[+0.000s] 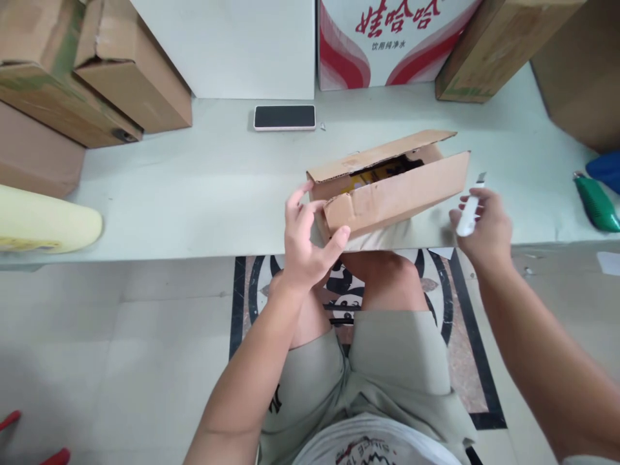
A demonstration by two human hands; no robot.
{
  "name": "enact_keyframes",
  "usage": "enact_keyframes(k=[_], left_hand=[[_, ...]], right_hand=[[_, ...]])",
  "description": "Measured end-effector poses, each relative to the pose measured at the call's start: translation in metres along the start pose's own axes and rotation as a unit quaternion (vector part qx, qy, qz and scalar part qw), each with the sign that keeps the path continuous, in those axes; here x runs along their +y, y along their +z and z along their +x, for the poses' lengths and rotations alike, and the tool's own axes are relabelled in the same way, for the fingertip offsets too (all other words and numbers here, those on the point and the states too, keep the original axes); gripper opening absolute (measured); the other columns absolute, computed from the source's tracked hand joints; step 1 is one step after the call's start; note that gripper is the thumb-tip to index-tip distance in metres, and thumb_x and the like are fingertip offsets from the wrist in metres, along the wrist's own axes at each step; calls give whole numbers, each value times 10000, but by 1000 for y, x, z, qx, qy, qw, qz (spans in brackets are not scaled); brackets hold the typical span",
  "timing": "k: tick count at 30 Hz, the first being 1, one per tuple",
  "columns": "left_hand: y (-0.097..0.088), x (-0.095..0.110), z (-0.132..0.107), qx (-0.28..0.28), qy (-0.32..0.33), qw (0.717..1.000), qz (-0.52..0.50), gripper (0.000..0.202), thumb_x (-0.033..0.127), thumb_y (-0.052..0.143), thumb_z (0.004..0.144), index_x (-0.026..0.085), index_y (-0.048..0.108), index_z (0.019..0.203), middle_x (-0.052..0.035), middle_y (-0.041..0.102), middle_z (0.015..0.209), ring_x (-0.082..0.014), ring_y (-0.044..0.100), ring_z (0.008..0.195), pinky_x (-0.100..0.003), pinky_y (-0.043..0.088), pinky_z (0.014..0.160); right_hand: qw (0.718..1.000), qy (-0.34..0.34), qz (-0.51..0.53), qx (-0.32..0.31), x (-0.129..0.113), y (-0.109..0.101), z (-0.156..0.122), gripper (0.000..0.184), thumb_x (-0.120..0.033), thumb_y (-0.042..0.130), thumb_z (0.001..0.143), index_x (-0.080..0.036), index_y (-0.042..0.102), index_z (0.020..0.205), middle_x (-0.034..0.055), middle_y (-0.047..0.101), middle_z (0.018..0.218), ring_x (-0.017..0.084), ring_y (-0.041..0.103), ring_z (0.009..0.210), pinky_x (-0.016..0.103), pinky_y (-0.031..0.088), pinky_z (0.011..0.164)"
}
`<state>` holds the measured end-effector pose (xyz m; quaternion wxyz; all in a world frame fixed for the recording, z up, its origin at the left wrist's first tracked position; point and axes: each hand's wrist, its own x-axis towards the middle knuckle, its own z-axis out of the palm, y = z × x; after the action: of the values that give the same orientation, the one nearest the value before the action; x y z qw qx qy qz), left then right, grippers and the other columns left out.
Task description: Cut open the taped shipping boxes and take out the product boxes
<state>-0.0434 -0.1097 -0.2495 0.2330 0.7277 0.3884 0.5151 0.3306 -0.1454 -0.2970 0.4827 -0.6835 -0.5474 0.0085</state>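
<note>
A long brown cardboard box [407, 194] sits tilted near the front edge of the table, its lid flap partly raised. Through the gap, something yellow and dark [378, 174] shows inside; its kind cannot be made out. My left hand [310, 239] grips the box's left end, with the thumb on the near side and the fingers at the end and top edge. To the right of the box, my right hand [484, 223] is closed around a white utility knife [469, 213], whose short blade points away from me.
Brown cartons [140, 90] stand at the back left, and a pale yellow roll [48, 219] lies in front of them. A phone-like device [285, 117] lies behind the box. A red-and-white carton [387, 51] stands at the back. A green object [597, 203] is far right.
</note>
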Motion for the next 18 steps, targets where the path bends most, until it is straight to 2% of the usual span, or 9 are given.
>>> enact_keyframes(k=[2,3,5,8,10,11,12,15,18], left_hand=[[0,4,-3,-9,31,999,34,350,569,631,986,239,599,1101,-146,536,1478,-325,545,1428,-546,508,1175],[0,5,-3,-11,46,998,50,293,519,627,1003,239,599,1083,-142,546,1474,-312,551,1428,-541,516,1174],[0,8,-4,-6,78,994,74,182,426,616,1027,251,609,1077,-127,560,1469,-289,539,1455,-539,510,1194],[-1,15,-6,-9,117,990,78,96,341,621,1029,278,628,1102,-103,603,1411,-267,546,1459,-535,514,1197],[-2,19,-8,-32,144,987,69,75,309,621,1025,283,626,1096,-87,662,1357,-257,591,1417,-529,524,1173],[-3,21,-9,-47,156,984,68,65,296,620,1023,284,620,1086,-77,695,1339,-254,611,1399,-530,513,1176],[-4,23,-8,-61,163,982,69,55,284,615,1019,284,612,1073,-67,724,1329,-253,625,1391,-538,483,1196],[-10,26,-2,-107,156,979,81,68,305,578,998,284,604,1058,-50,765,1344,-280,608,1436,-583,318,1288],[-19,29,12,-164,127,973,104,284,459,534,964,305,645,1175,-55,753,1393,-333,565,1471,-620,180,1316]], right_hand=[[999,-23,-19,-29,33,3,7,341,-122,816,566,-283,616,791,-22,577,618,107,363,470,323,292,491],[999,-24,-23,-27,41,5,11,338,-105,802,548,-282,603,757,-22,551,609,112,342,492,331,297,517],[999,-22,-29,-10,38,5,19,318,-107,787,549,-277,613,754,11,576,665,149,426,578,344,358,591],[999,-50,4,-11,-12,-3,25,314,-197,770,687,-266,716,989,125,726,1008,269,658,945,387,493,797],[991,-113,61,-49,-59,-9,26,433,-275,705,831,-274,704,1264,155,705,1318,311,650,1246,437,510,1002],[982,-159,81,-68,-82,-11,27,462,-312,693,866,-274,687,1326,154,678,1395,324,619,1330,470,477,1108],[974,-186,85,-93,-102,-12,27,468,-355,691,890,-275,680,1351,148,670,1419,332,607,1364,491,462,1149],[966,-202,93,-131,-136,-14,28,315,-448,710,907,-266,744,1162,109,754,1161,308,714,1126,487,556,1016],[960,-190,136,-157,-139,-21,20,129,-395,723,920,-268,734,934,53,769,959,247,744,893,411,603,822]])
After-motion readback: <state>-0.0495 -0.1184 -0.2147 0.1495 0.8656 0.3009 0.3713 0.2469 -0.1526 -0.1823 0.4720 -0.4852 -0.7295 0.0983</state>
